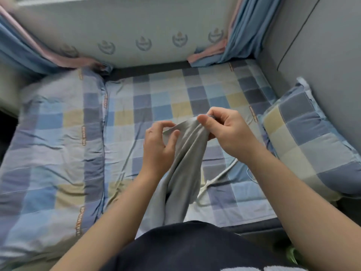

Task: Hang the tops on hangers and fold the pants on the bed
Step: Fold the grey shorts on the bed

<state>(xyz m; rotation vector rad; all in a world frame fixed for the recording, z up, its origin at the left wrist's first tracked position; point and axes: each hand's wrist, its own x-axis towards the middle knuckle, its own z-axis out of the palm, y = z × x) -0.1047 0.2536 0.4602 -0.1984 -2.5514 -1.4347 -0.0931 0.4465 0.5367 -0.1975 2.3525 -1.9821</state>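
A light grey garment [183,173] hangs bunched between my hands above the bed [172,98], its lower part trailing down to my lap. My left hand [158,147] pinches its upper edge between thumb and fingers. My right hand [224,128] grips the same edge a little higher and to the right, fingers curled round the cloth. I cannot tell whether the garment is a top or pants. A white hanger [216,178] lies on the checked sheet just right of the garment, partly hidden behind it.
A folded checked quilt [52,145] fills the bed's left side. A checked pillow [304,137] leans at the right against the grey wall. Blue curtains [240,36] hang at both far corners. The patterned wall panel [125,36] closes the far end.
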